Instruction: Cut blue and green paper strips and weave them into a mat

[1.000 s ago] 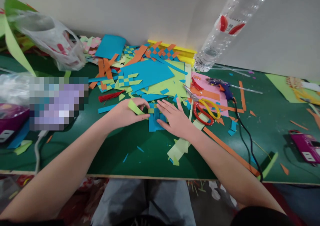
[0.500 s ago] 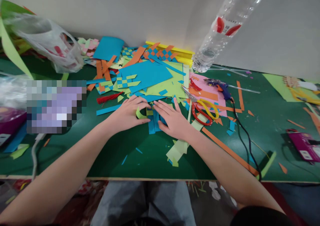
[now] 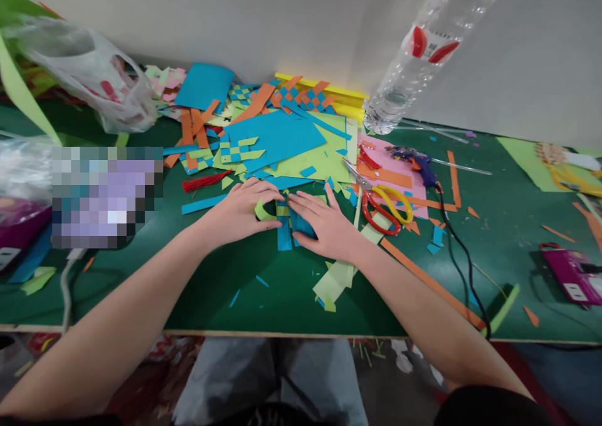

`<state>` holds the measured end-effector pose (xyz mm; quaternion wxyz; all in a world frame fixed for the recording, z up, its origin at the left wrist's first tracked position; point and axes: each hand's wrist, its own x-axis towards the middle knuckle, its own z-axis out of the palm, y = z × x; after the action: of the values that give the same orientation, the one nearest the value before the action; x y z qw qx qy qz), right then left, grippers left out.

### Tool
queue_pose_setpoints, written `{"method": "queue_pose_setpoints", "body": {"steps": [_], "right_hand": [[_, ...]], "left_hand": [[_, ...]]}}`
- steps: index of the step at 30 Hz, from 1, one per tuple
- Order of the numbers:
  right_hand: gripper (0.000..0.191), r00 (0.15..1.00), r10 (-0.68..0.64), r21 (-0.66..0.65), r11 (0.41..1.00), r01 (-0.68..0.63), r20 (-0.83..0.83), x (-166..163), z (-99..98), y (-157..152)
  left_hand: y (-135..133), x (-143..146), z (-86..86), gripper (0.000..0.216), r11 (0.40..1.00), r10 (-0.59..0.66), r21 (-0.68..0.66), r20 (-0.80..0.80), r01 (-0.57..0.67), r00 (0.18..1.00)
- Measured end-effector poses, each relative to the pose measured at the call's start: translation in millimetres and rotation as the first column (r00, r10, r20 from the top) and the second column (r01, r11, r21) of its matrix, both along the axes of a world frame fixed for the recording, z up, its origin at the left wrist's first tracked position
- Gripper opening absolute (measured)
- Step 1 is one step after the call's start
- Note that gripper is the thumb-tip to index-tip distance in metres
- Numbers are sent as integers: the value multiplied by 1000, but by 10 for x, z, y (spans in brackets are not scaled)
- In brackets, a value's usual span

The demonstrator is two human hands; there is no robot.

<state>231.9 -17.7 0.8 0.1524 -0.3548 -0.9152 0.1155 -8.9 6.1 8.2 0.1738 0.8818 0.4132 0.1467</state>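
Observation:
My left hand (image 3: pixel 239 213) pinches a curled light-green paper strip (image 3: pixel 263 211) at the left edge of a small blue and green paper weave (image 3: pixel 286 225) on the green table (image 3: pixel 263 288). My right hand (image 3: pixel 327 222) lies on the weave's blue strips, fingers stretched out and pressing them flat. Both hands meet over the weave near the table's middle.
A heap of blue, green and orange paper sheets (image 3: pixel 277 140) lies behind the hands. Red and yellow scissors (image 3: pixel 383 205) and a glue gun (image 3: pixel 421 165) with a black cord sit to the right. A clear bottle (image 3: pixel 423 49) leans on the wall. A plastic bag (image 3: pixel 94 81) sits at back left.
The green strip in my left hand has come down from above the table and curled against the weave. My right hand stayed pressed on the blue strips.

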Motion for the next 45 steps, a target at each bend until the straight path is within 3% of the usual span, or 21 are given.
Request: {"method": "queue_pose_setpoints", "body": {"steps": [5,11,22,27,32,37,45], "right_hand": [[57,1000,-8,15,1000,8,7,4,-2,1],[62,1000,-14,31,999,14,20,-3,-7,-1],[59,1000,-20,21,1000,19,24,-5,-9,-11],[55,999,8,65,998,-5,-52,-1,49,-13],[45,997,35,114,993,-28,-63,10,68,-20],[43,994,82,132,989,-72,-75,-6,21,-27],[41,982,166,129,980,-153,-91,-57,-59,-27]], "left_hand": [[12,8,-16,45,999,40,18,-5,-40,999],[-25,45,18,33,993,75,97,-27,-72,997],[-37,49,54,32,992,110,64,-18,-109,994],[-46,60,209,32,991,127,-49,98,-123,987],[-104,70,392,31,957,238,-216,214,-192,947],[-127,61,413,31,941,301,-240,267,-240,915],[-125,69,414,32,963,234,-206,305,-176,923]]}}
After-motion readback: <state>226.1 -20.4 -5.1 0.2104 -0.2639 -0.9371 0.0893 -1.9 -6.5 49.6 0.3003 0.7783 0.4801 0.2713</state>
